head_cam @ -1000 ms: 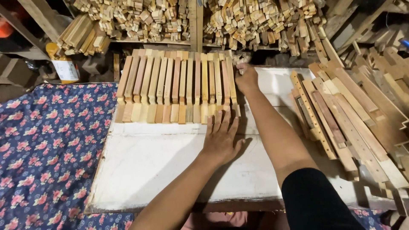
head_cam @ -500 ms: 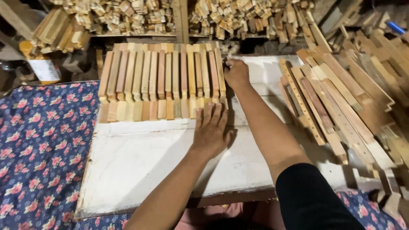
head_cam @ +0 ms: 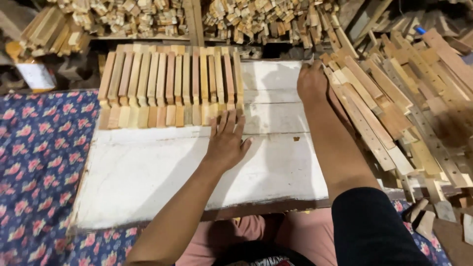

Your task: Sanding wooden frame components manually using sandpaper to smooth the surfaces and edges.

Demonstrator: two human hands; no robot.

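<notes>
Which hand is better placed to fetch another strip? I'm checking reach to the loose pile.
Likely the right hand: it rests at the white board's far right edge beside the loose strips. The left hand lies flat against the row of strips.

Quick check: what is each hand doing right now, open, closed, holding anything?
Left hand: open, flat on the white board, fingertips at the wood strip row.
Right hand: curled at the board's far edge; grip cannot be told.
</notes>
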